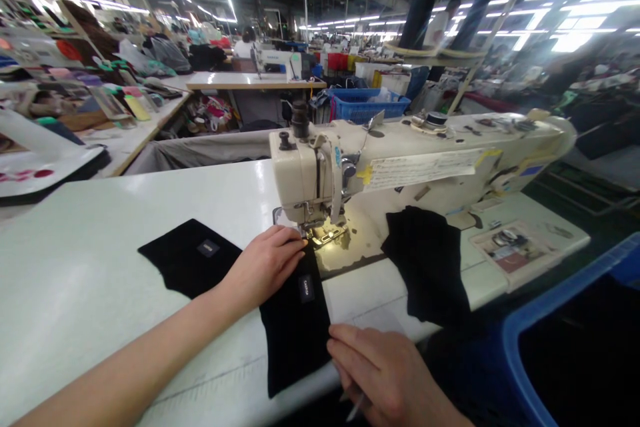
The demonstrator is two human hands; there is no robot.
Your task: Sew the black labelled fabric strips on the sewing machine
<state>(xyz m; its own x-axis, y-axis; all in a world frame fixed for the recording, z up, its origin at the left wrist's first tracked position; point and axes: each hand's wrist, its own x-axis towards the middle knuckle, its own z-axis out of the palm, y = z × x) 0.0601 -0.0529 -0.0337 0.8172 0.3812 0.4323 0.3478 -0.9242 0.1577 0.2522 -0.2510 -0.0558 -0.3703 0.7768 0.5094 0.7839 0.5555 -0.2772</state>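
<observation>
A black fabric piece (295, 330) with a small label lies on the white table (75, 280), its far end at the presser foot (327, 235) of a cream sewing machine (410, 160). My left hand (265, 263) rests flat on that far end, fingers stretched toward the foot. My right hand (383, 377) is at the table's front edge, fingers curled at the fabric's near right corner, with a thin pale tool showing under it. A second labelled black piece (190, 257) lies to the left.
Another black piece (430, 260) hangs over the table under the machine arm. A blue bin (575, 340) stands at the lower right. A small tray of parts (510, 250) sits right of the machine. Other workstations, baskets and people fill the background.
</observation>
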